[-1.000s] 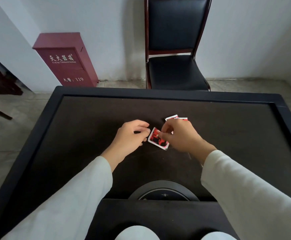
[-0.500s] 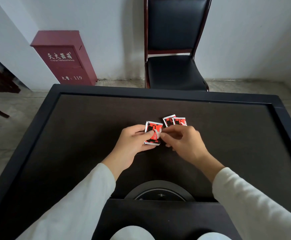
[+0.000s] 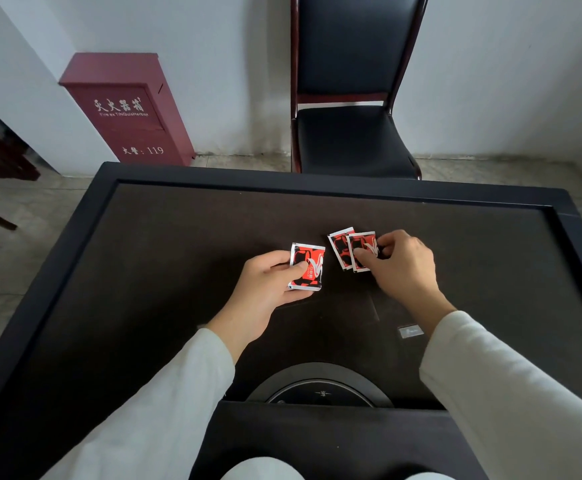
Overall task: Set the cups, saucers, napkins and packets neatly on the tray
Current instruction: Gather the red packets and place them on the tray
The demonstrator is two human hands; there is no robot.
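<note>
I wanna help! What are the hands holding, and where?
Left hand grips a red-and-black rectangular packet by its left edge; right hand pinches a matching packet by its right side.

Left grip [image 3: 261, 292] pinching packet [image 3: 312, 265], right grip [image 3: 403, 268] perhaps

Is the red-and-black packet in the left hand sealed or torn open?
Sealed, apparently: the red-and-black packet shows intact white edges where visible; the left hand pinches it.

Left sleeve [image 3: 165, 403] and right sleeve [image 3: 511, 386] are long, loose, plain off-white cloth ending at the wrists; left hand [image 3: 258, 292] and right hand [image 3: 405, 268] are bare.
</note>
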